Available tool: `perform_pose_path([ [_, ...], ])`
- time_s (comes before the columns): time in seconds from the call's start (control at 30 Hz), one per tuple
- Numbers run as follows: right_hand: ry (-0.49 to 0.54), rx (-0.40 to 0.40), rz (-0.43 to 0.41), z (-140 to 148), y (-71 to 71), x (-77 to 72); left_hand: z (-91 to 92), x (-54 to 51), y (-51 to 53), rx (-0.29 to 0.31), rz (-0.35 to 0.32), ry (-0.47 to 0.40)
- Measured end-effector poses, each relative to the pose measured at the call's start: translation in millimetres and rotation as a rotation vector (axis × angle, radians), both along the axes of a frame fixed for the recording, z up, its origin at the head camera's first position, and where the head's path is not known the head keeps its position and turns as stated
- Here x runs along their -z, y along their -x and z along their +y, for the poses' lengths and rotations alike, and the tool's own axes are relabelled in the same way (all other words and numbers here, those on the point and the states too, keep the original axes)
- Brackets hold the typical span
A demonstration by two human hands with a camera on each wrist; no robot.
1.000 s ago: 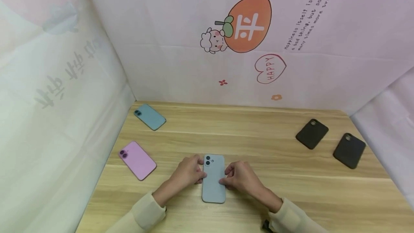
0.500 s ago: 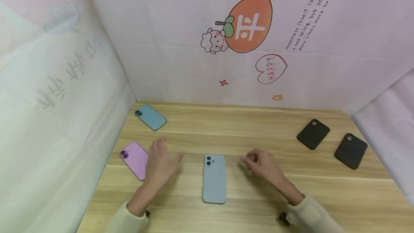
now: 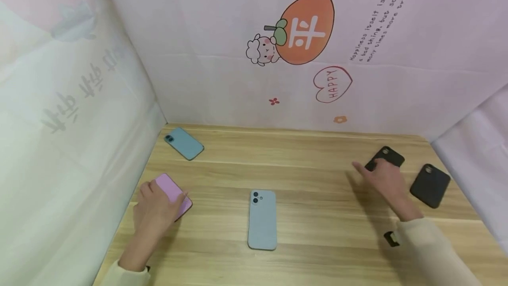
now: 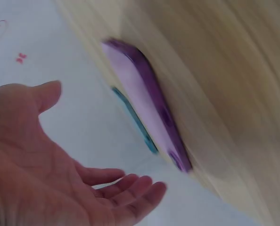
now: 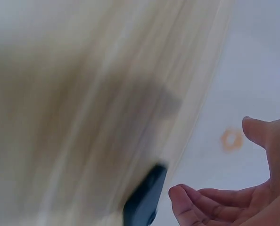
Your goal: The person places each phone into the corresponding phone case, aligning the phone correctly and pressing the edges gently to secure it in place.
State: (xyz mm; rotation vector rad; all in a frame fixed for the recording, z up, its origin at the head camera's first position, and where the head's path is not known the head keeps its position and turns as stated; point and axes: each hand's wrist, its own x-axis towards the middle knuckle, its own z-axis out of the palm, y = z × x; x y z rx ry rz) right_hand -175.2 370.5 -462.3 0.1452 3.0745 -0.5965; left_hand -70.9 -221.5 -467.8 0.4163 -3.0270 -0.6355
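Note:
In the head view my left hand [image 3: 152, 208] hovers over the pink phone [image 3: 168, 188], which lies back up at the left of the table. The left wrist view shows this hand [image 4: 60, 165] with thumb and fingers spread, a gap between it and the phone [image 4: 142, 92]. My right hand [image 3: 386, 180] reaches over a black phone case [image 3: 390, 156] at the right and partly hides it. Its fingers are loosely bent and hold nothing in the right wrist view, with the case [image 5: 147, 197] just beyond the fingertips. A light grey phone [image 3: 263, 220] lies back up at the centre.
A blue phone [image 3: 184, 143] lies at the back left, near the fabric side wall. Another black phone case [image 3: 430, 186] lies at the far right. Printed white fabric [image 3: 222, 92] rises along the back edge of the wooden table [image 3: 309, 233].
Both hands have let go of the light grey phone and moved apart. The left went left to the pink phone, the right went right to the nearer black case.

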Motion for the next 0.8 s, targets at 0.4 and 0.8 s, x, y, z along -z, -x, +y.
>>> perform_pose_path([
  [0.4, -0.119, 0.118, -0.115, 49.3, 28.0, 13.1, -29.5, 4.9, 1.6, -0.073, -0.332, 0.016],
  [0.8, -0.185, 0.167, -0.225, 56.7, 46.2, 19.0, -17.3, 12.8, 19.6, -0.001, -0.338, 0.080],
])
